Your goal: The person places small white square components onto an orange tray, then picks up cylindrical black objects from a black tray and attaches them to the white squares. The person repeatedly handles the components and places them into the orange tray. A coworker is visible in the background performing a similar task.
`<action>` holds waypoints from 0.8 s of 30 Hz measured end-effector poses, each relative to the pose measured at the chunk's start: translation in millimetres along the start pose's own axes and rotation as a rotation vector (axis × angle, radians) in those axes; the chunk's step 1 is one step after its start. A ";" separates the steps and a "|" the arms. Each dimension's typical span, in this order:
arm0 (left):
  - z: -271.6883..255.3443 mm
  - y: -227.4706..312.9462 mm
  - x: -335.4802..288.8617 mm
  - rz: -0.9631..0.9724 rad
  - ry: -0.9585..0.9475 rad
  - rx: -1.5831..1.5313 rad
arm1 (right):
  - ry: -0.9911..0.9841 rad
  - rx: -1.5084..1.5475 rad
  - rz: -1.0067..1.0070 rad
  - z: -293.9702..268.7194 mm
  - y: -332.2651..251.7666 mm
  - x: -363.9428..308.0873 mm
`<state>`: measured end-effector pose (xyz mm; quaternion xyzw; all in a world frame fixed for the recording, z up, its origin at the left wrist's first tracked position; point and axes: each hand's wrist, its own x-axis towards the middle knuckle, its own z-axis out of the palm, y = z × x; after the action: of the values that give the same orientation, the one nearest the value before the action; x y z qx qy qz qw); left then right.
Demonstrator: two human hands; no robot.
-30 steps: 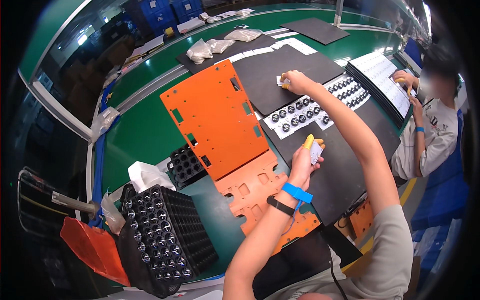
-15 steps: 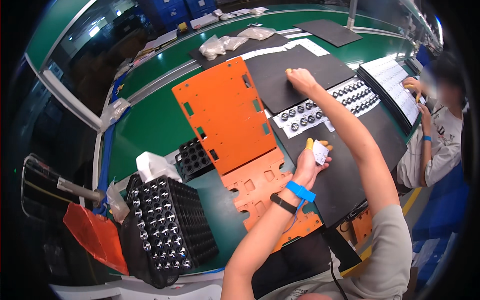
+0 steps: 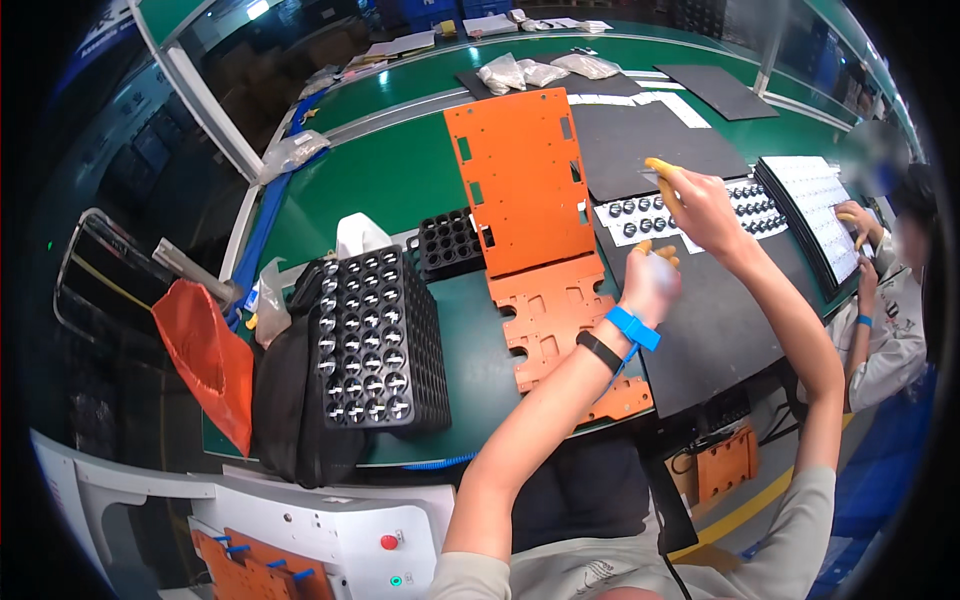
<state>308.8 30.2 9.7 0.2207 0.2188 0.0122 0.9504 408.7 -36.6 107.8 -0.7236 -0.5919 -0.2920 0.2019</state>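
Head view, left fingers (image 3: 645, 246) grasping blurred white piece (image 3: 663, 272), right fingers (image 3: 661, 169) bent, cannot tell whether holding

Here's your green-topped workbench (image 3: 470, 345), and it's loaded! On your left, a tall stack of black plastic trays (image 3: 428, 355) with round cells sits near the front edge; just behind, a lower black round-celled tray (image 3: 450, 243). In the middle you've got a flat orange plate with cutouts (image 3: 550, 310), a taller orange panel with rectangular holes (image 3: 525, 180) rising at its far end. And to your right, broad flat black mats (image 3: 690, 350) cover the green.
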 end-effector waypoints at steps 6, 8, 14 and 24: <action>23.3 20.8 -72.9 0.228 -0.099 -0.254 | -0.075 0.081 -0.160 -50.9 -63.3 -29.0; 4.5 19.0 -73.6 0.252 -0.194 -0.214 | -0.186 0.034 -0.231 -55.6 -87.8 -31.4; -36.3 14.3 -106.2 0.249 -0.141 -0.187 | -0.391 0.132 -0.311 -61.2 -135.6 -7.0; -104.0 3.3 -165.1 0.739 -0.555 0.244 | -0.232 0.610 -0.115 -25.6 -305.2 76.9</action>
<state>116.0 56.5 -5.0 0.3888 -0.1366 0.2643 0.8720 116.5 70.3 161.5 -0.6236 -0.7111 -0.0278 0.3235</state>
